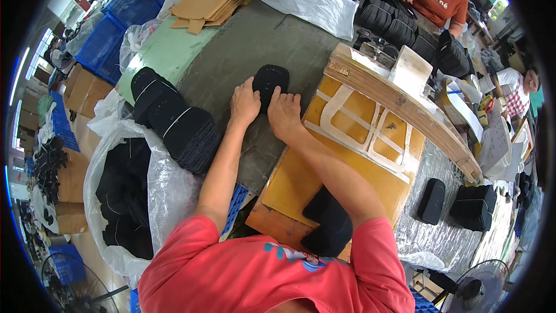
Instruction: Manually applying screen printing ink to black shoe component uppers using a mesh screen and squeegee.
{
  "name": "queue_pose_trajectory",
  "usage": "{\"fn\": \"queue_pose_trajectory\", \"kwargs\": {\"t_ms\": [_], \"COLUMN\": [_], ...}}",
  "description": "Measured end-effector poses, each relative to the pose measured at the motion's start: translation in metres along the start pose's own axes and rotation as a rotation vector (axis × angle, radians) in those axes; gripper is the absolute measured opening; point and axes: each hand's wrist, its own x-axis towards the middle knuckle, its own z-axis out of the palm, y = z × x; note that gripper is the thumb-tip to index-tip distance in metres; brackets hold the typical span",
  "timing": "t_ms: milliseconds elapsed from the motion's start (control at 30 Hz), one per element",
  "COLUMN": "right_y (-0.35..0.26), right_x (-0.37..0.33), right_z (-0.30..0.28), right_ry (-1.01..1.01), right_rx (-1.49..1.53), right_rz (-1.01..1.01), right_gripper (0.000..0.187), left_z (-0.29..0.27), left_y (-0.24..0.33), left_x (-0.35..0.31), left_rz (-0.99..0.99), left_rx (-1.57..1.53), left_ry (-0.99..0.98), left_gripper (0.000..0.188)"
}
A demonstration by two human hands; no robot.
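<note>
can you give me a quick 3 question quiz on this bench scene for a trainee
1. True or false: both hands touch the same black pad.
2. Where is the row of stacked black pieces, relative to the left hand? A) on its left B) on its right C) under it
3. Fill in: the yellow board lies to the ____ of the right hand.

Key
1. True: the left hand and right hand both rest on the black pad on the grey mat.
2. A: the row of stacked pieces is on its left.
3. right: the yellow board lies there.
</note>
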Motion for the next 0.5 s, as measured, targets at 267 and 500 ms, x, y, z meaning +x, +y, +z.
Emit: {"fn": "queue_pose_trajectory", "kwargs": {"t_ms": [267, 500], "right_y": [0.017, 0.053], "right_x": [0.002, 0.049], "right_z": [-0.012, -0.022], "right_ry": [-0.113, -0.178], "right_rx": [0.332, 0.868], "right_rz": [-0.049, 0.311], "right_gripper": [0.087, 0.078], "left_z": [-0.007, 0.005], "left_y": [-0.004, -0.010], "left_x": [0.008, 0.028], "left_rz": [0.045, 0.076], "left_rx": [0.158, 0.100], "left_ry": [-0.123, -0.146], "left_gripper": [0.051, 0.064]}}
